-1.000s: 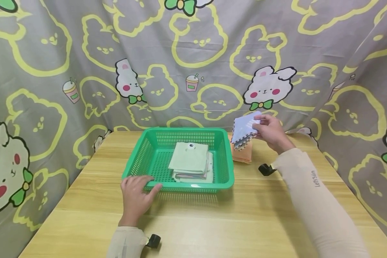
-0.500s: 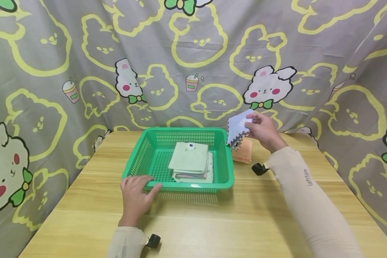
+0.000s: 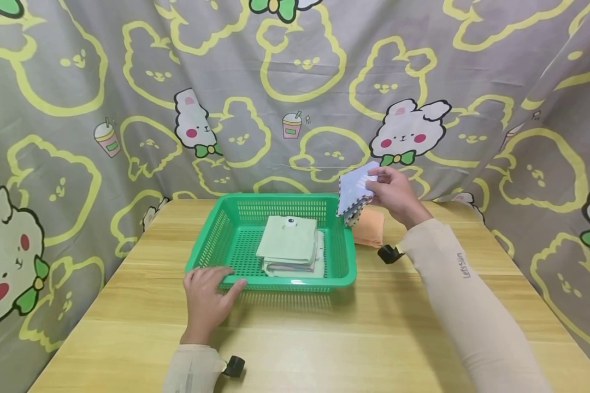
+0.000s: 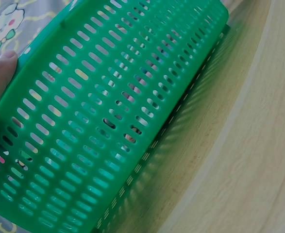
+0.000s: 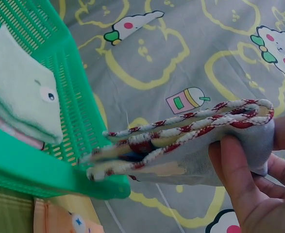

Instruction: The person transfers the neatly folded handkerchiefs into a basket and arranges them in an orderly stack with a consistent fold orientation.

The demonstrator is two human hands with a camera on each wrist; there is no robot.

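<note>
My right hand (image 3: 397,196) pinches a folded light-blue towel (image 3: 354,188) with a striped edge, over the right rim of the green plastic basket (image 3: 275,282). In the right wrist view, the red-and-white edging (image 5: 181,131) shows the towel's stacked layers, the thumb pressing its side. My left hand (image 3: 208,300) grips the basket's front left corner, fingers over the rim and thumb along the front. Inside the basket lies a stack of folded towels, a pale green towel (image 3: 290,240) with an eye design on top. The basket wall (image 4: 98,102) fills much of the left wrist view.
A folded orange towel (image 3: 371,229) lies on the wooden table (image 3: 295,338) just right of the basket, partly hidden behind the blue one. Behind the table hangs a grey curtain (image 3: 246,71) with cartoon prints.
My right hand has moved left with the blue towel, from above the orange towel to the basket's right rim. The left hand and basket have stayed put.
</note>
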